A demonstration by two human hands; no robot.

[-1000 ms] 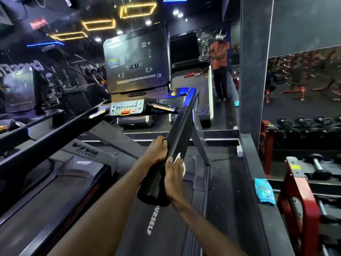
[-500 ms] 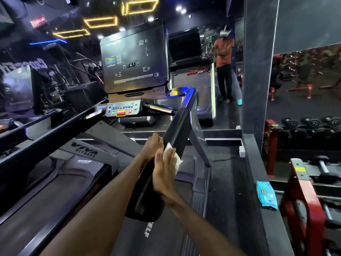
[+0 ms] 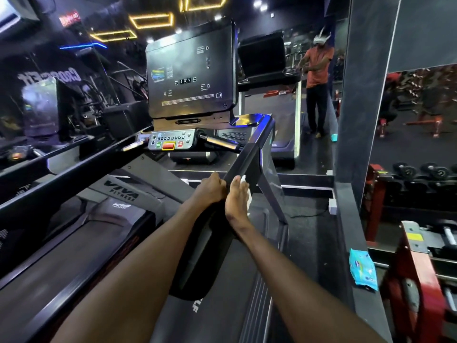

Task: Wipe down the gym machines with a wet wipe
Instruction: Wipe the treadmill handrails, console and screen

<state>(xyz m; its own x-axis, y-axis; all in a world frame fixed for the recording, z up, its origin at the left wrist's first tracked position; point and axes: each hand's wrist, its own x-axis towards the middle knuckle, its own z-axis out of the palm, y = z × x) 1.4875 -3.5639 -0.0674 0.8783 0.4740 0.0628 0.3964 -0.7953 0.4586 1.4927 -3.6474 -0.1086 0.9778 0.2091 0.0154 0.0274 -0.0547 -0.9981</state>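
I stand on a black treadmill whose right handrail (image 3: 247, 159) runs up toward the console (image 3: 170, 142) and screen (image 3: 190, 75). My left hand (image 3: 210, 190) grips the rail from its left side. My right hand (image 3: 237, 201) presses a white wet wipe (image 3: 248, 191) against the rail's right side, fingers laid along it; only a sliver of the wipe shows past the fingers. Both forearms reach in from the bottom of the head view.
A blue wet-wipe pack (image 3: 363, 272) lies on the dark ledge to my right. Beyond it stand red dumbbell racks (image 3: 420, 280). A dark pillar (image 3: 358, 107) rises on the right. A mirror ahead reflects a person (image 3: 317, 80). Another treadmill's rail (image 3: 74, 174) runs along the left.
Both hands have slid up the right handrail toward the console, the right one carrying the wipe along the rail's side.
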